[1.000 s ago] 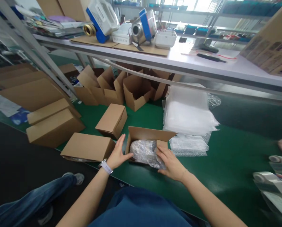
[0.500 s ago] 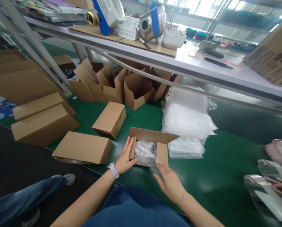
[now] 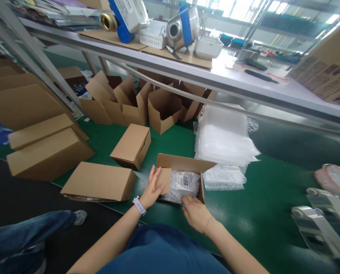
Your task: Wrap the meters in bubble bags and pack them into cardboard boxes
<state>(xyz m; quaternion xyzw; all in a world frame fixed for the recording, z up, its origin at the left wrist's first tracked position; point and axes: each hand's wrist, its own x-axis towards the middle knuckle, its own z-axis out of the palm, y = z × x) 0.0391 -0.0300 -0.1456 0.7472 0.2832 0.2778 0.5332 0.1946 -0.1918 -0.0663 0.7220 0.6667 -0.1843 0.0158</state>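
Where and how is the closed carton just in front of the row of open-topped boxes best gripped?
Probably by its two long sides, coming from above with a palm on each. The closed carton lies flat, narrower across than along, and green tabletop shows beside both long sides. The lid edge is notched on the right, so pressing below it looks steadier.

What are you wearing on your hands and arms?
Both hands are ungloved and the forearms uncovered. The left hand has a watch with a pale lilac band at its wrist; the right hand has a thin bracelet. The top is plain blue.
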